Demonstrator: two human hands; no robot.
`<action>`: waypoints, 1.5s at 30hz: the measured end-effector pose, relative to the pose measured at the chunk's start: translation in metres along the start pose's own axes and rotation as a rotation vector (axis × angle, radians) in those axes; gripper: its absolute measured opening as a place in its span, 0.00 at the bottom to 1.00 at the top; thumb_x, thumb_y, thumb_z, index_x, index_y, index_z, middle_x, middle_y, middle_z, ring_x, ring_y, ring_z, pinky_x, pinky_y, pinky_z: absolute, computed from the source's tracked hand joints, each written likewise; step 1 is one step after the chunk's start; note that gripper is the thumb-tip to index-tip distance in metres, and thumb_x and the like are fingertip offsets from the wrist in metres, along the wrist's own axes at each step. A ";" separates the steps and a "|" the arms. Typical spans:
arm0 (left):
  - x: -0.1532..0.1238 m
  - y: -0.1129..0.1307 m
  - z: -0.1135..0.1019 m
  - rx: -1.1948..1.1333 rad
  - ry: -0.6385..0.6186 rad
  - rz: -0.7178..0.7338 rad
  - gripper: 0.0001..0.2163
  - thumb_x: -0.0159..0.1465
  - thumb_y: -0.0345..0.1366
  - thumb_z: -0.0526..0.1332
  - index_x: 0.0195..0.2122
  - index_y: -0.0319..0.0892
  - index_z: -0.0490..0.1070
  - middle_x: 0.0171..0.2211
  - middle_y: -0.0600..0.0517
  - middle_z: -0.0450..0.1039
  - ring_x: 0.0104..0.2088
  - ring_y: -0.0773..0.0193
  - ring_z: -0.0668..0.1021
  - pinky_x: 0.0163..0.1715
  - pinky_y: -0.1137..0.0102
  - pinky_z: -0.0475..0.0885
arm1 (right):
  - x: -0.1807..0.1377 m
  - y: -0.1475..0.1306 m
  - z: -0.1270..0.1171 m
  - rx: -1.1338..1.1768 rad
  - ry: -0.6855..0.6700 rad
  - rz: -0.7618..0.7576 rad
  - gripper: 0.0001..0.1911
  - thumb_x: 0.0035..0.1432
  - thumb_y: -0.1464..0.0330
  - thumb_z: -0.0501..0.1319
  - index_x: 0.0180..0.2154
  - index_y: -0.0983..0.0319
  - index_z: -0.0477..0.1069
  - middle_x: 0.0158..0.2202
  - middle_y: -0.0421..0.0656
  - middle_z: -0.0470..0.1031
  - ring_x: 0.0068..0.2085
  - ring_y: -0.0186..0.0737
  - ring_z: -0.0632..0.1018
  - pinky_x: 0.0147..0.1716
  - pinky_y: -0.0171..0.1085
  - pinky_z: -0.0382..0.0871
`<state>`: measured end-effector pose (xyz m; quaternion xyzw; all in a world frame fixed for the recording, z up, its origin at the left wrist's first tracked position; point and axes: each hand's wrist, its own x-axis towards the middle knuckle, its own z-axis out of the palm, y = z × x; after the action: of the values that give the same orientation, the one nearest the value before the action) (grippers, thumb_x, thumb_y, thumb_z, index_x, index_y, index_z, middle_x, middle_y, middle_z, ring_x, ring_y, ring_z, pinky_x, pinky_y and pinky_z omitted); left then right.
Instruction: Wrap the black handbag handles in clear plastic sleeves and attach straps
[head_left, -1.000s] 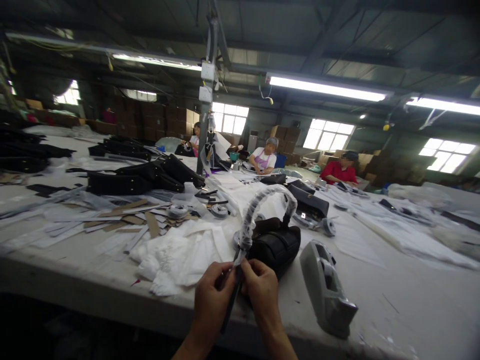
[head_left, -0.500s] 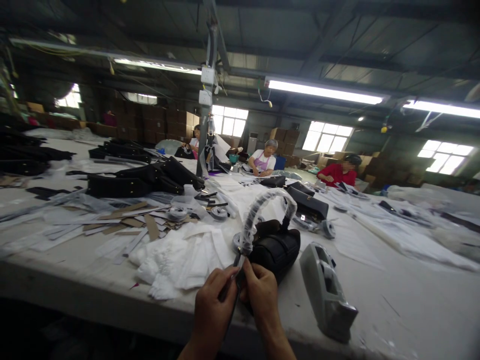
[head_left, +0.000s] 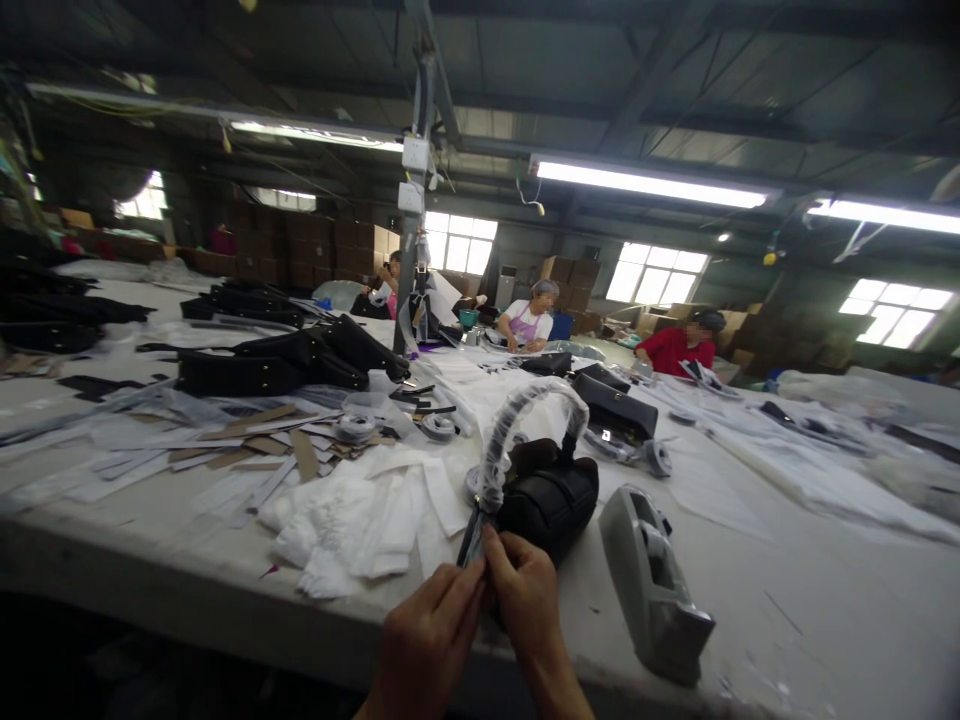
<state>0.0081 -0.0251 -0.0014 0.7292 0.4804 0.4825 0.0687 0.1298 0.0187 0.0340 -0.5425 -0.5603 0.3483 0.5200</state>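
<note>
A black handbag lies on the table in front of me. Its handle arches up, wrapped in clear plastic film. At the near end of the bag, my left hand and my right hand meet with fingers pinched, just below the foot of the handle. Between the fingertips runs a dark strap with clear film on it; its lower part is hidden by my left hand. Both hands are closed, and the exact grip of the right fingers is partly hidden.
A grey tape dispenser stands right of the bag. White tissue sheets and cardboard strips lie to the left. More black bags rest farther back. Several people work across the table by a metal post.
My left hand has shifted slightly lower, and its fingertips have come closer to my right hand. More of the strap now shows above the fingers. The bag stays almost in place.
</note>
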 end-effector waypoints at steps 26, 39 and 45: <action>0.027 0.004 0.008 -0.923 -0.032 -0.827 0.22 0.49 0.54 0.70 0.30 0.39 0.72 0.17 0.58 0.67 0.12 0.77 0.59 0.12 0.78 0.52 | 0.002 -0.005 -0.002 0.109 0.079 0.100 0.22 0.56 0.55 0.63 0.17 0.61 0.67 0.14 0.37 0.67 0.17 0.32 0.65 0.18 0.31 0.58; 0.024 0.003 0.010 -0.890 -0.083 -0.868 0.24 0.47 0.53 0.71 0.36 0.39 0.71 0.16 0.62 0.60 0.15 0.76 0.57 0.14 0.79 0.49 | -0.015 -0.002 -0.074 -0.169 0.137 -0.050 0.18 0.60 0.54 0.58 0.29 0.60 0.76 0.20 0.39 0.73 0.21 0.36 0.74 0.23 0.33 0.66; 0.024 0.012 0.007 -0.784 -0.012 -0.853 0.25 0.45 0.55 0.71 0.34 0.40 0.74 0.17 0.59 0.66 0.15 0.72 0.61 0.15 0.76 0.51 | -0.004 0.038 -0.207 -0.408 0.604 0.096 0.24 0.51 0.51 0.61 0.41 0.62 0.78 0.62 0.52 0.66 0.65 0.55 0.60 0.65 0.47 0.46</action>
<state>0.0226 -0.0109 0.0172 0.3936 0.5169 0.5499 0.5249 0.3369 -0.0152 0.0418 -0.7391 -0.4132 0.0775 0.5263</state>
